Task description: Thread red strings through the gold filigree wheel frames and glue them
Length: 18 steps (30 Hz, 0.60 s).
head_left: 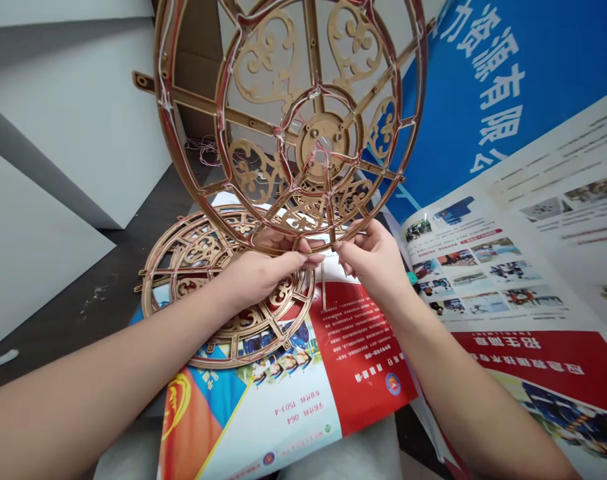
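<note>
Now the gold lattice wheel [323, 137], strung with red and white wire [219, 113], is held upright, its lower rim pinched by the left hand [263, 277] and right hand [368, 257], above a second wheel [198, 247] lying on a poster [363, 353].

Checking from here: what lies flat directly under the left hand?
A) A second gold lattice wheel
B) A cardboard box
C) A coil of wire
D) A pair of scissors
A: a second gold lattice wheel lies flat on the printed poster beneath the left hand, which with the right hand holds the upright gold lattice wheel.
</note>
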Available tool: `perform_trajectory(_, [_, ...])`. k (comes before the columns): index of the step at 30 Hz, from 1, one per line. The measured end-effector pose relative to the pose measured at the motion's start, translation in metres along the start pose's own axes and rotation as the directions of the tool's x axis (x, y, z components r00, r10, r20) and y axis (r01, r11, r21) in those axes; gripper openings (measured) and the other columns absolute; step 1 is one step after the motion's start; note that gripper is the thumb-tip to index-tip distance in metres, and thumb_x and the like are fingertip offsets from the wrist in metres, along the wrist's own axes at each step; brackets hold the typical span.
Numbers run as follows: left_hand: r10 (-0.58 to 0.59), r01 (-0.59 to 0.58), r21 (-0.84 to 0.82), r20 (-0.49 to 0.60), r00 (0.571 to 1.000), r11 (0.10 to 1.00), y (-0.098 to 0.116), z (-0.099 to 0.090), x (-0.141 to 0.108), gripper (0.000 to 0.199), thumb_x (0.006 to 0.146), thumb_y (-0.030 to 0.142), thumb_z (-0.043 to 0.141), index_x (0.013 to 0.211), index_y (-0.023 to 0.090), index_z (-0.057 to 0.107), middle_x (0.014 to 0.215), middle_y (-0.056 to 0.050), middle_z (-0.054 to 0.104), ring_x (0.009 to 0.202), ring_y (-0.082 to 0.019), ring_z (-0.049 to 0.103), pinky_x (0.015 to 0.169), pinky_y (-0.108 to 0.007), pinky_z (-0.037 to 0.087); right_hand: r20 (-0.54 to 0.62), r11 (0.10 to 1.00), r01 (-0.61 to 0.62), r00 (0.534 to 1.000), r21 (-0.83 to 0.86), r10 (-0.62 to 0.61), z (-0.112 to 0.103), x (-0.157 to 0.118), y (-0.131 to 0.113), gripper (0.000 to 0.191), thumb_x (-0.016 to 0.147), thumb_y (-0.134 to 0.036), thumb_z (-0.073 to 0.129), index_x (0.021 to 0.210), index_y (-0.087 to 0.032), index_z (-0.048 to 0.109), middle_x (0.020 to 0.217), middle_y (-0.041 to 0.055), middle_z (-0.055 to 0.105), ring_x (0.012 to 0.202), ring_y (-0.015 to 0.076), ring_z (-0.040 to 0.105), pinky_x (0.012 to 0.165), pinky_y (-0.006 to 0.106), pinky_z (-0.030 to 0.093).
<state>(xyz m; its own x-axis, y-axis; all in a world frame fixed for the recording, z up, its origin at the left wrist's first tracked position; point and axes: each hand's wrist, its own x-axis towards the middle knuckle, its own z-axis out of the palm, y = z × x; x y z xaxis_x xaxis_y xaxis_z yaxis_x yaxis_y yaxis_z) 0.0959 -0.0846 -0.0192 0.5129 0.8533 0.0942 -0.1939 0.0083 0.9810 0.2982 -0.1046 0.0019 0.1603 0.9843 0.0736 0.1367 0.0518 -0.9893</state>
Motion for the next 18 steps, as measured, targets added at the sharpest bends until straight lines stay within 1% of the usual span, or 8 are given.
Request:
perform_trajectory(2, [-0.037,0.037,0.014,-0.001,0.999,0.999,-0.001,-0.001,-0.001,0.020,0.095,0.037,0.071,0.103,0.021,0.080,0.114,-0.007,0.082,0.119,-0.028,0.074,0.113,-0.041,0.053,-0.014,1.000,-0.005,1.000,0.009,0.006,0.001,-0.001,0.000,0.036,0.063,-0.020,0.073,0.093,-0.023,0.053,0.056,-0.0106,0.054,0.043,0.0084,0.043,0.040,0.023,0.032])
perform_trajectory(5, [-0.078,0.077,0.111,0.003,0.997,0.991,0.000,-0.002,-0.003,0.025,0.097,0.042,0.068,0.104,0.022,0.082,0.119,-0.006,0.081,0.127,-0.030,0.070,0.120,-0.045,0.048,-0.033,1.000,-0.005,0.999,0.008,0.005,0.002,-0.002,0.000,0.034,0.065,-0.020,0.073,0.093,-0.023,0.054,0.061,-0.0094,0.055,0.046,0.0078,0.044,0.042,0.023,0.031])
perform_trajectory(6, [-0.083,0.081,0.131,0.005,0.997,0.988,0.002,-0.002,-0.003,0.026,0.098,0.042,0.068,0.104,0.022,0.082,0.121,-0.006,0.080,0.128,-0.030,0.069,0.120,-0.046,0.047,-0.037,1.000,-0.007,0.999,0.004,0.008,0.002,-0.003,0.001,0.034,0.066,-0.020,0.074,0.094,-0.023,0.054,0.061,-0.0094,0.054,0.047,0.0079,0.044,0.044,0.024,0.032])
perform_trajectory(8, [-0.067,0.066,0.130,0.006,0.998,0.989,0.005,-0.001,-0.003,0.024,0.097,0.040,0.068,0.103,0.021,0.081,0.119,-0.006,0.081,0.125,-0.030,0.071,0.119,-0.046,0.049,-0.039,1.000,-0.016,0.999,-0.007,0.016,0.002,-0.003,0.002,0.032,0.069,-0.019,0.074,0.095,-0.023,0.055,0.060,-0.0100,0.051,0.047,0.0082,0.044,0.045,0.024,0.033])
perform_trajectory(11, [-0.034,0.033,0.081,0.004,0.999,0.996,0.007,0.002,-0.002,0.019,0.097,0.034,0.068,0.101,0.020,0.080,0.114,-0.006,0.082,0.118,-0.028,0.074,0.114,-0.043,0.054,-0.039,1.000,-0.019,0.999,-0.023,0.018,0.002,-0.003,0.004,0.030,0.072,-0.020,0.075,0.095,-0.022,0.056,0.059,-0.0103,0.049,0.047,0.0082,0.043,0.045,0.024,0.033])
perform_trajectory(13, [-0.012,0.012,0.017,0.002,1.000,1.000,0.004,0.003,-0.001,0.015,0.096,0.031,0.069,0.101,0.021,0.079,0.112,-0.005,0.082,0.115,-0.028,0.076,0.111,-0.043,0.056,-0.025,1.000,-0.018,1.000,-0.026,0.017,0.000,-0.002,0.004,0.029,0.073,-0.022,0.076,0.096,-0.022,0.057,0.059,-0.0099,0.051,0.047,0.0083,0.044,0.045,0.024,0.032])
perform_trajectory(15, [0.000,-0.001,-0.056,-0.015,1.000,0.998,-0.001,0.003,0.001,0.013,0.095,0.030,0.071,0.101,0.021,0.078,0.111,-0.005,0.082,0.114,-0.028,0.076,0.110,-0.045,0.057,0.007,1.000,-0.017,1.000,-0.013,0.018,-0.004,-0.001,0.004,0.030,0.075,-0.025,0.078,0.097,-0.022,0.059,0.058,-0.0095,0.052,0.047,0.0088,0.045,0.044,0.024,0.033])
perform_trajectory(18, [0.001,-0.010,-0.144,-0.065,0.998,0.990,-0.007,0.001,0.002,0.012,0.091,0.030,0.077,0.095,0.019,0.074,0.111,-0.006,0.082,0.110,-0.030,0.078,0.108,-0.048,0.059,0.063,0.999,-0.037,0.997,0.024,0.035,-0.010,0.001,0.004,0.030,0.076,-0.027,0.079,0.099,-0.021,0.060,0.057,-0.0086,0.055,0.046,0.0095,0.048,0.044,0.024,0.036])
